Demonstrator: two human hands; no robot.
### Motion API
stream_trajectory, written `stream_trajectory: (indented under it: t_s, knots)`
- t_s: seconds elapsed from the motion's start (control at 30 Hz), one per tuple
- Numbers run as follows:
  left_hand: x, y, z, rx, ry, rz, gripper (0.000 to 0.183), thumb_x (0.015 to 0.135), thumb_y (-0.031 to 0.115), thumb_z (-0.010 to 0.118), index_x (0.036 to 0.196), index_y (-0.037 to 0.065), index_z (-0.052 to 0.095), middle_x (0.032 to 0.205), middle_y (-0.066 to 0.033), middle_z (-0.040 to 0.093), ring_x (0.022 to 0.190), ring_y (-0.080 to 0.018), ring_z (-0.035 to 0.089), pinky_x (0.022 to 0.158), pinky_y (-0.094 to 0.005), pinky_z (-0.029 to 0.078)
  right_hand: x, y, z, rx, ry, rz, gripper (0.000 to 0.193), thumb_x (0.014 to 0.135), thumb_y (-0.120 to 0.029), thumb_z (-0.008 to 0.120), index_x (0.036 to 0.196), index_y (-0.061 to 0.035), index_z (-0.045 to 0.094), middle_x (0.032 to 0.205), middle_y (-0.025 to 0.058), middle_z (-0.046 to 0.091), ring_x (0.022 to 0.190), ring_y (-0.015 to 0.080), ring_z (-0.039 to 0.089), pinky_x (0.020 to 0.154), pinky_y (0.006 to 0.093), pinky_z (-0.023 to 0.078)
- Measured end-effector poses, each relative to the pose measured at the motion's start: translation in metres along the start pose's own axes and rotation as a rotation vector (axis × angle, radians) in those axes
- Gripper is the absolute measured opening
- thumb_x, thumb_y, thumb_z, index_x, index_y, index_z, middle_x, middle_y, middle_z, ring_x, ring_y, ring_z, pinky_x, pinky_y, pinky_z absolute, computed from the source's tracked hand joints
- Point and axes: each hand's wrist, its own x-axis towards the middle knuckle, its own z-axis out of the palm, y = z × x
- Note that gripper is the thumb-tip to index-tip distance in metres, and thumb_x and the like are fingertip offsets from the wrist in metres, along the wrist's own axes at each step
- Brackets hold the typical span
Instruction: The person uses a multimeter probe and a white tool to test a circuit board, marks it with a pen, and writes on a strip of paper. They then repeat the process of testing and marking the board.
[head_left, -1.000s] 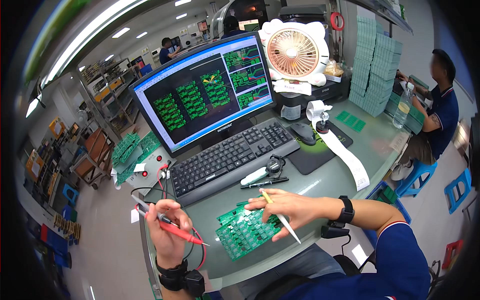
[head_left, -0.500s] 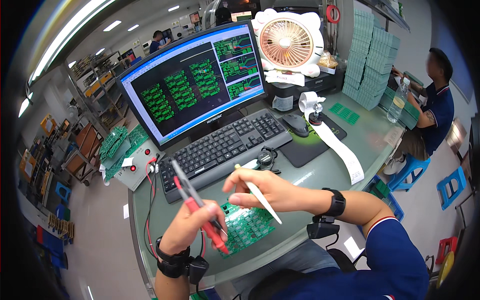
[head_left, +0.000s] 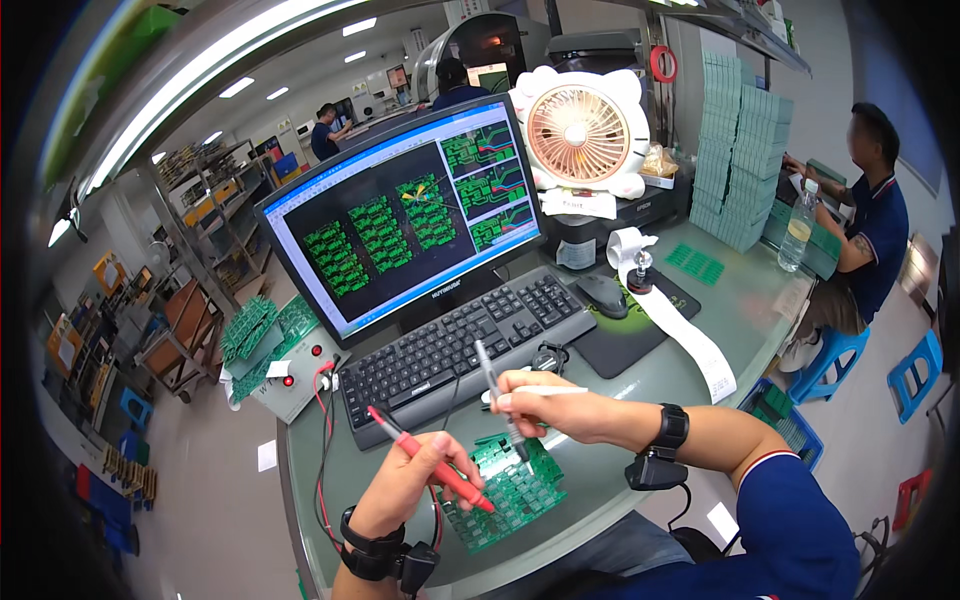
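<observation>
Left hand [head_left: 408,482]: fingers closed around the red probe [head_left: 447,473], whose tip points down and right over the board; whether it touches cannot be told.
Right hand [head_left: 560,408]: fingers pinch the grey probe [head_left: 495,385], its dark tip aimed down at the board's upper part; contact cannot be told. A white stick [head_left: 545,390] also lies across these fingers.
Board [head_left: 515,495]: green, flat on the table [head_left: 595,482], below and between the hands, close to the near edge.
Wrists: a black band on each, with a small black block beside it.
Leads [head_left: 322,455]: red and black, down the table's left side from the box [head_left: 305,375].
Keyboard [head_left: 460,345]: black, just beyond the hands, in front of the monitor [head_left: 385,225], which shows green circuit layouts on black.
Mouse [head_left: 602,295]: on a dark pad [head_left: 610,345], right of the keyboard; a paper strip [head_left: 695,345] curls over the pad's right side.
Fan [head_left: 577,130]: white, eared, behind the monitor's right edge.
Far right: a tall stack of panels [head_left: 735,165], a bottle [head_left: 797,235], and a seated co-worker [head_left: 880,235] on a blue stool [head_left: 835,365].
</observation>
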Motion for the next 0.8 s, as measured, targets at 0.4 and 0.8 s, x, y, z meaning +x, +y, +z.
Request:
stream_trajectory:
  t_s: [0.4, 0.8]
  knots:
    - [0.018, -0.006, -0.019, -0.13, 0.073, 0.08, 0.016, 0.083, 0.006, 0.068, 0.087, 0.003, 0.053, 0.096, -0.0124, 0.06, 0.076, -0.0139, 0.062, 0.065, -0.0242, 0.052, -0.004, 0.019, -0.034, 0.168, 0.051, -0.031, 0.02, 0.091, -0.023, 0.057, 0.098, -0.0059, 0.05, 0.072, 0.0034, 0.054, 0.057, 0.0074, 0.049, 0.051, 0.0198, 0.039]
    - [0.02, -0.013, -0.012, -0.156, 0.169, -0.038, 0.023, 0.08, 0.003, 0.068, 0.086, 0.004, 0.046, 0.094, -0.009, 0.051, 0.082, -0.0177, 0.064, 0.07, -0.0327, 0.06, -0.013, 0.016, -0.037, 0.057, 0.022, 0.033, 0.021, 0.089, -0.021, 0.064, 0.083, -0.0065, 0.05, 0.073, 0.0033, 0.058, 0.065, 0.008, 0.06, 0.055, 0.0215, 0.046]
